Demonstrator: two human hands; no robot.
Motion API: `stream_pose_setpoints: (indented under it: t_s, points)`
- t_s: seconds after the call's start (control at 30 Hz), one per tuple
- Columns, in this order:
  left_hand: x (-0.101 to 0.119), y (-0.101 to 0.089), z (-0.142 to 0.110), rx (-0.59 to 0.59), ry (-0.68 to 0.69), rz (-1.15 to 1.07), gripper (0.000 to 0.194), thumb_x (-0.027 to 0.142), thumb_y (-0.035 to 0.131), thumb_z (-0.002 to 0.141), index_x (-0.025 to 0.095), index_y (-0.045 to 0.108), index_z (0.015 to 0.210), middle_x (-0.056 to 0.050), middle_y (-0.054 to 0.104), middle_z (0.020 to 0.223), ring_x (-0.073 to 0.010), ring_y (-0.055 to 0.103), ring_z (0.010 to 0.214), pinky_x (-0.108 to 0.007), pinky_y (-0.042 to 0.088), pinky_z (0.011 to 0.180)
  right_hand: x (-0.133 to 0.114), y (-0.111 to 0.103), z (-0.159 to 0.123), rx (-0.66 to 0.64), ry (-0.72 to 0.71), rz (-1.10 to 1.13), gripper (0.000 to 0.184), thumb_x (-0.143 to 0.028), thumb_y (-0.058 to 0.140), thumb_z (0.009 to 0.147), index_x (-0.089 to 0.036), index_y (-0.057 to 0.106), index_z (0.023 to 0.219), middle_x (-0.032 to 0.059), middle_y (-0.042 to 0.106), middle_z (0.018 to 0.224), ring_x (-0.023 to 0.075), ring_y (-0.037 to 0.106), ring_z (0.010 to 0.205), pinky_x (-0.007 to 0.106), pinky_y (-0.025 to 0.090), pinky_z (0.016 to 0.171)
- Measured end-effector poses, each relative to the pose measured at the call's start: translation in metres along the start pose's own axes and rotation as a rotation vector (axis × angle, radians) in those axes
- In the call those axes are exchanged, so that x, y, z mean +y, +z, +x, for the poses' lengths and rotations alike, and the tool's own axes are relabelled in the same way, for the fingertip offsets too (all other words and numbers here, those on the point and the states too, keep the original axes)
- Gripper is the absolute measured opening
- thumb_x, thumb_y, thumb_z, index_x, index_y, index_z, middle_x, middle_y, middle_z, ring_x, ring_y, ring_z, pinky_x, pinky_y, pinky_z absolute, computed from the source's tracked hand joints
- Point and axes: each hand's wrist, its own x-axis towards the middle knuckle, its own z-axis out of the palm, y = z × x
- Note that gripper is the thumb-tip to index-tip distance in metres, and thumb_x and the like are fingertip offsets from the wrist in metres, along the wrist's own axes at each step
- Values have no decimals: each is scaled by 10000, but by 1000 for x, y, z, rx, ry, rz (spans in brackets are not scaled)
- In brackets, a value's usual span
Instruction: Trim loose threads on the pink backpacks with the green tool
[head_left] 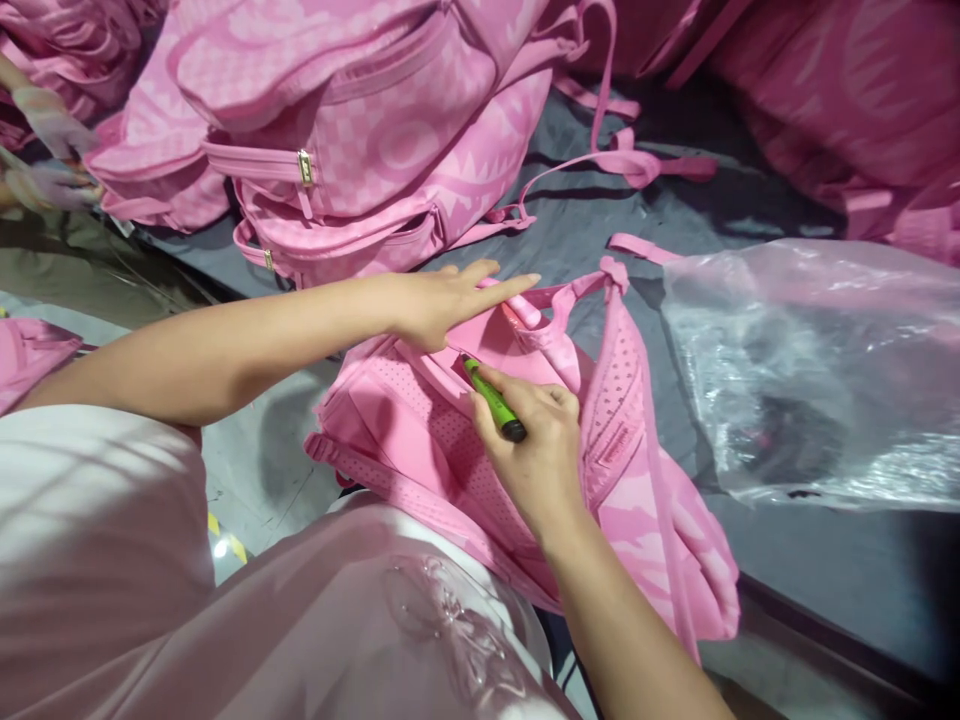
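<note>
A pink backpack point(420, 440) lies in front of me, partly over the table edge, with its strap side up. My right hand point(532, 440) is closed around a green marker pen point(491, 398) with a black end. The marker's upper end points at the pink fabric near my left hand. My left hand point(450, 300) rests on the upper part of the backpack, fingers stretched out to the right. Just right of those fingers is the backpack's top handle point(525, 310). A dotted shoulder strap point(619, 390) runs down the bag's right side.
Several pink backpacks point(420, 130) are piled at the back of the grey table point(600, 200). A clear plastic bag point(817, 370) lies at the right. More pink bags point(847, 90) stand behind it. At far left, another person's gloved hands point(56, 125) show.
</note>
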Motion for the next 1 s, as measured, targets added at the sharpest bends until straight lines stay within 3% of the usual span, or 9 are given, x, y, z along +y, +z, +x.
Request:
stream_pose_setpoints:
  t_s: [0.27, 0.37, 0.67, 1.0]
  points:
    - [-17, 4, 7, -41, 102, -32, 1341, 236, 692, 678, 413, -334, 1523, -43, -153, 1722, -348, 250, 1533, -402, 388, 1138, -7, 4, 9, -32, 36, 80, 255, -216, 669, 923, -164, 733, 1164, 81, 795, 1058, 226, 749, 872, 404, 489, 845]
    - [-19, 6, 9, -25, 86, -24, 1328, 255, 701, 683, 419, -300, 1540, -57, -108, 1727, -346, 298, 1513, -395, 413, 1112, -10, 11, 16, -46, 63, 185, 249, -221, 671, 916, -182, 745, 1151, 68, 797, 1059, 224, 750, 871, 389, 529, 840]
    - [-20, 10, 10, 24, 90, -10, 1316, 274, 715, 692, 447, -269, 1549, -62, -86, 1726, -366, 351, 1492, -436, 410, 1096, -13, 17, 16, -5, 110, 133, 247, -267, 644, 926, -211, 752, 1141, 72, 796, 1066, 246, 756, 882, 425, 541, 861]
    - [-12, 7, 4, 46, 93, -21, 1303, 265, 734, 712, 423, -231, 1572, -115, 15, 1720, -340, 393, 1467, -401, 431, 1084, -13, 15, 20, -4, 107, 164, 246, -239, 647, 926, -177, 752, 1139, 76, 797, 1060, 237, 761, 889, 402, 562, 864]
